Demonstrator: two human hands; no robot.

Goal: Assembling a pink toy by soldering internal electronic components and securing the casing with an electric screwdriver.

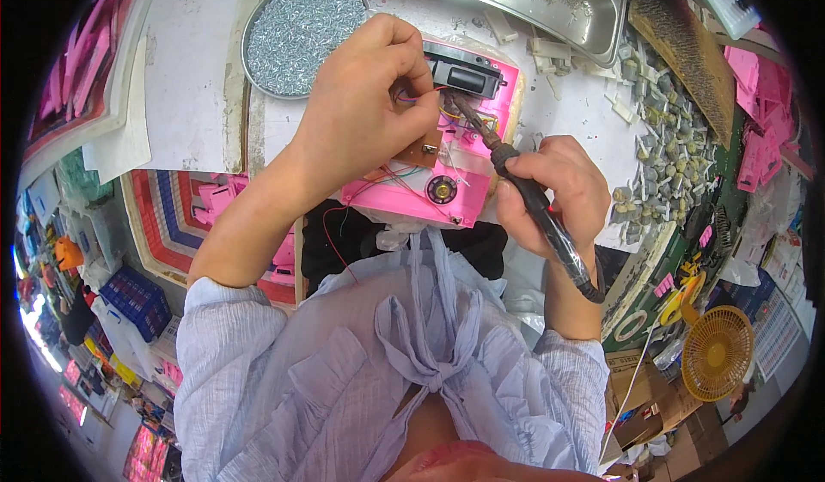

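A pink plastic housing (pixel 477 177) lies in front of me. It bears a small round speaker (pixel 442 190), a brown circuit board (pixel 419 152), loose coloured wires and a black oblong part (pixel 464 78) along its far end. My left hand (pixel 365 104) is closed above the housing's left side, thumb and forefinger pinching a thin wire (pixel 436 90). Wrapped round the dark handle of a soldering iron (pixel 534 197) is my right hand (pixel 563 192). The iron slants up to the left, its tip beside the black part near the wire. Whether tip and wire touch, I cannot tell.
A round metal tray (pixel 249 48) full of small screws stands at the far left. Beyond the housing is a steel tray (pixel 614 31) with small metal pieces. Many small motors (pixel 670 160) lie heaped on the right. A striped crate (pixel 159 224) with pink parts sits at my left.
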